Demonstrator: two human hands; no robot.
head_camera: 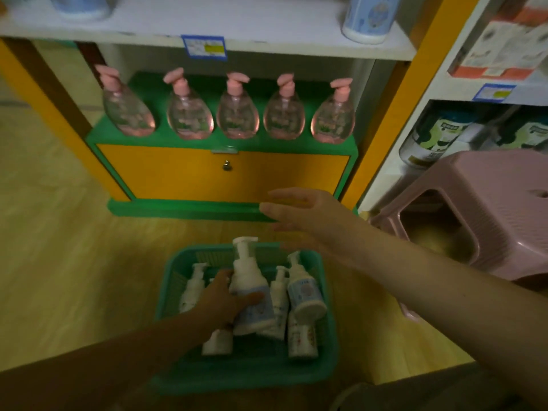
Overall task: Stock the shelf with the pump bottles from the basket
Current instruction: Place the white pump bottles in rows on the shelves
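The yellow-and-green wooden shelf unit [225, 173] fills the upper middle of the view, its green ledge carrying a row of five clear pink pump bottles with pink pump heads [237, 114], standing side by side under a white upper shelf board [267, 25] that bears a blue price label [204, 47] on its front edge. A blue-and-white printed container [369, 16] stands on that white board at the right. To the right of the unit sits a pink plastic stool [489, 209], and behind it a second white shelf holds dark round packs with green-and-white labels [430, 137]. On the wooden floor in front of the unit lies the green plastic basket [178, 366], holding several white pump bottles with pale blue labels, most lying on their sides. The left hand [221, 304] reaches into the basket and grips one white pump bottle [252, 292], with the thumb across its label; this bottle is roughly upright, its pump head above the basket's far rim. Just beside it on the right another white pump bottle [304, 289] leans with its base toward the camera. The right hand [299, 215] hovers above the basket's far right corner, fingers spread and straight, holding nothing.
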